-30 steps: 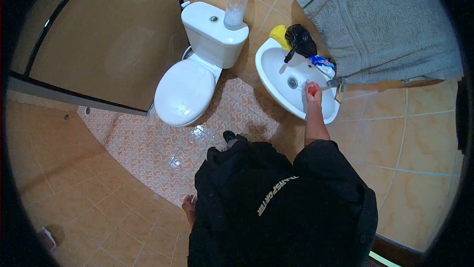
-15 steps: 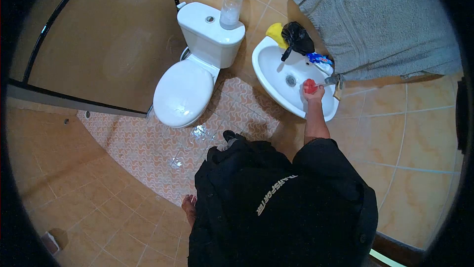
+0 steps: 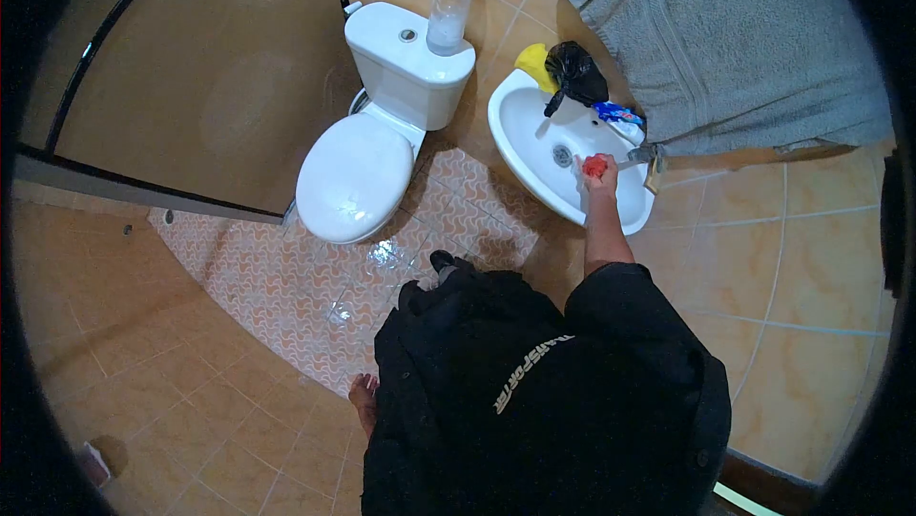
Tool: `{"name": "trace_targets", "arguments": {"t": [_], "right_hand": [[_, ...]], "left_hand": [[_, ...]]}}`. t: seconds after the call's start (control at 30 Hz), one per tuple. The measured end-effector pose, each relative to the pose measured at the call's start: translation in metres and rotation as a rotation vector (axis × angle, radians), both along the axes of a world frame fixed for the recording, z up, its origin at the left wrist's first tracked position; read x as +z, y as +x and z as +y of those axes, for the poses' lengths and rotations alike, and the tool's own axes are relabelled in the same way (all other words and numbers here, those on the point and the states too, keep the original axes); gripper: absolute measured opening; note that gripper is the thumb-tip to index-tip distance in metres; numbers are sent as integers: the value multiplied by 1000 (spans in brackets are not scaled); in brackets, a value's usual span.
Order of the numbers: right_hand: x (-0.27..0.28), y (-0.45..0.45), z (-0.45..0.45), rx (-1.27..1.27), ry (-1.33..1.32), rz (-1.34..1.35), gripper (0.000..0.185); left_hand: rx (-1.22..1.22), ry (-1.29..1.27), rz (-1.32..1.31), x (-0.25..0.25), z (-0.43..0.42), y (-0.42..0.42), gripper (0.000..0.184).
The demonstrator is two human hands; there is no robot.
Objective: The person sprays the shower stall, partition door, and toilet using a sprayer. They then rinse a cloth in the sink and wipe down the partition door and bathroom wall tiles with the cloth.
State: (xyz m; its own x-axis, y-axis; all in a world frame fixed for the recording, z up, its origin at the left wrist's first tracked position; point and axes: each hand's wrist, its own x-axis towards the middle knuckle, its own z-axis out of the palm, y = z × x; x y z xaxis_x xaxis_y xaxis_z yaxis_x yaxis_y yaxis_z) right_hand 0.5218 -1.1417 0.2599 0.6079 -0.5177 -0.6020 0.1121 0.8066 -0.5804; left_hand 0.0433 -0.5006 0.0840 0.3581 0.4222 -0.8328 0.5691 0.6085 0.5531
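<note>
Over the white sink [image 3: 520, 139], my right hand [image 3: 600, 177] is closed around a small, bright red, sponge-like thing [image 3: 595, 166]; its exact kind is too small to tell. The hand is close to the metal tap [image 3: 641, 154] and to the right of the drain [image 3: 562, 155]. Down by my left side hangs my left hand [image 3: 364, 401], its fingers loosely apart and holding nothing. Part of it is hidden behind my dark clothing.
A black plastic bag [image 3: 576, 72], a yellow thing [image 3: 534, 65] and a blue packet [image 3: 618, 114] lie along the sink's back rim. The toilet [image 3: 355, 177] has a clear bottle [image 3: 451, 10] on its tank. A grey towel [image 3: 735, 48] hangs on the right.
My right hand has shifted slightly left over the sink, away from the tap, still holding the red thing. My left hand remains at my side.
</note>
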Motion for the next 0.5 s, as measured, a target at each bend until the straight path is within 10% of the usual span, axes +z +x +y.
{"name": "trace_targets", "arguments": {"t": [0.1, 0.2, 0.43, 0.5], "right_hand": [[-36, 6, -24, -137, 99, -163, 5], [-49, 2, -41, -84, 119, -245, 7], [-17, -8, -23, 35, -46, 39, 31], [-20, -12, -32, 98, -13, 19, 31]], "left_hand": [[-217, 113, 78, 76, -22, 33, 40], [-218, -47, -24, -13, 9, -9, 41], [-359, 130, -204, 6, 1, 0, 40], [-176, 35, 89, 37, -9, 22, 40]]}}
